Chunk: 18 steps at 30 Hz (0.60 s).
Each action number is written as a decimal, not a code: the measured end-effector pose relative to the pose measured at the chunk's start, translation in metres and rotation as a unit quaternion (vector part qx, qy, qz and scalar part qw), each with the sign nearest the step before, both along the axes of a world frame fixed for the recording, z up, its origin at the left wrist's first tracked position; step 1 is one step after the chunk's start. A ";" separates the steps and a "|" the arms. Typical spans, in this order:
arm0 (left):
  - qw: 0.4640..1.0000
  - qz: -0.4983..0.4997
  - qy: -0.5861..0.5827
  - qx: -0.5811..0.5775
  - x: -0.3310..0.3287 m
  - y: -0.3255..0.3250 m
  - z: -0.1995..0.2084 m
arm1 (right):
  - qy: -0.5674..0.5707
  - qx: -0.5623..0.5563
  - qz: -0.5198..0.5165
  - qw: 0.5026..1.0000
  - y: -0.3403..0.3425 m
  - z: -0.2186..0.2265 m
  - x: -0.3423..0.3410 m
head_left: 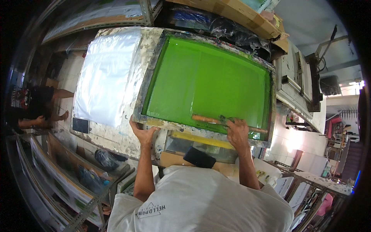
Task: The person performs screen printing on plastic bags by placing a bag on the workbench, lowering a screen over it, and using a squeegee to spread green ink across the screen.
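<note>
A large screen-printing frame (152, 73) lies on a paint-stained table, its mesh (208, 77) coated bright green. At its near left corner my left hand (143, 133) grips the edge, thumb out to the right and fingertips partly hidden by the frame. My right hand (237, 133) is closed around the wooden handle of a squeegee (206, 119), which lies lengthwise along the near side of the mesh. The squeegee's blade is mostly hidden. Left of the frame is a stack of clear plastic sheets (106, 73).
A dark flat rectangle (80, 125) sits at the table's near left corner. A black phone-like object (199, 157) lies close to my body. Cardboard (247, 17) and black plastic crowd the far side. Racks (65, 166) stand at left. Another person (42, 100) sits at far left.
</note>
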<state>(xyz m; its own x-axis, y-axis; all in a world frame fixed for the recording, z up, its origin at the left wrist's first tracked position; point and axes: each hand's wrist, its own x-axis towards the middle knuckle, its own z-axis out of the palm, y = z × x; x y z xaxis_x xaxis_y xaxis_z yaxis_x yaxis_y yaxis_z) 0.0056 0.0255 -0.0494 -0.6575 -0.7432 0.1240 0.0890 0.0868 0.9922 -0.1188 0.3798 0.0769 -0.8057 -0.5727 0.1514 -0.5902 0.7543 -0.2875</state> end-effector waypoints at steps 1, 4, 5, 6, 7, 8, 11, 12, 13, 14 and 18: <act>1.000 0.000 -0.005 -0.002 0.000 0.001 0.001 | -0.012 -0.012 0.012 1.000 0.001 0.007 0.006; 1.000 -0.004 -0.019 -0.008 0.001 -0.002 -0.002 | -0.094 0.025 -0.020 0.995 0.005 0.025 -0.008; 1.000 0.000 -0.001 -0.020 -0.001 -0.001 0.000 | -0.107 -0.002 -0.017 0.994 0.009 0.020 -0.015; 0.999 0.001 0.018 -0.034 -0.005 0.000 0.004 | -0.119 -0.032 -0.016 0.992 0.015 0.007 -0.022; 0.998 0.002 0.037 -0.047 -0.008 0.000 0.006 | -0.131 -0.061 -0.014 0.989 0.020 -0.003 -0.025; 0.993 0.010 0.015 -0.112 -0.005 -0.002 0.005 | -0.133 -0.031 -0.007 0.991 0.018 -0.006 -0.024; 0.970 0.026 -0.038 -0.239 0.001 -0.010 -0.001 | -0.137 0.044 -0.006 0.990 0.005 -0.016 -0.017; 0.970 0.025 -0.047 -0.239 0.001 -0.011 -0.001 | -0.140 0.059 -0.018 0.988 0.000 -0.022 -0.014; 0.969 0.024 -0.056 -0.238 0.001 -0.011 0.000 | -0.142 0.074 -0.030 0.987 -0.002 -0.030 -0.014; 0.974 0.024 -0.064 -0.216 0.000 -0.011 0.001 | -0.133 0.069 -0.053 0.987 -0.002 -0.044 -0.017; 0.974 0.019 -0.096 -0.203 -0.001 -0.009 0.010 | -0.098 0.009 -0.095 0.991 -0.003 -0.077 -0.047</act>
